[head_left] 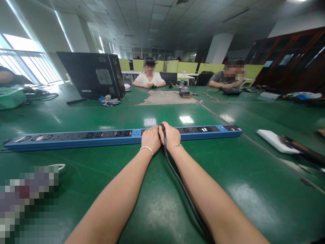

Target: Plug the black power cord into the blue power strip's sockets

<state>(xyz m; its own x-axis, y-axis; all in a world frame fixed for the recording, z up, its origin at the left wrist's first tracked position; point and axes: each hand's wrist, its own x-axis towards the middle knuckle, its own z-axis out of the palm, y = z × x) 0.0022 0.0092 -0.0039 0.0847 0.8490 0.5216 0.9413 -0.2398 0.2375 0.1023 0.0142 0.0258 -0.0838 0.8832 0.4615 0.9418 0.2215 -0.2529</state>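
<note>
A long blue power strip (76, 140) with black sockets lies across the green table in front of me. My left hand (151, 139) is closed round the middle of the strip, with its fingers over the socket face. Right beside it, my right hand (171, 136) is closed on the plug end of a black power cable (175, 168). This end is at the strip's socket face; the fingers hide whether it sits in a socket. From there the cable runs back towards me along my right forearm.
A black computer case (88, 74) and gloves (109, 100) stand at the back left, near a green basket (11, 98). Two people sit across the table (101, 196). A white object (274, 140) and a dark tool-like item (302, 149) lie at the right.
</note>
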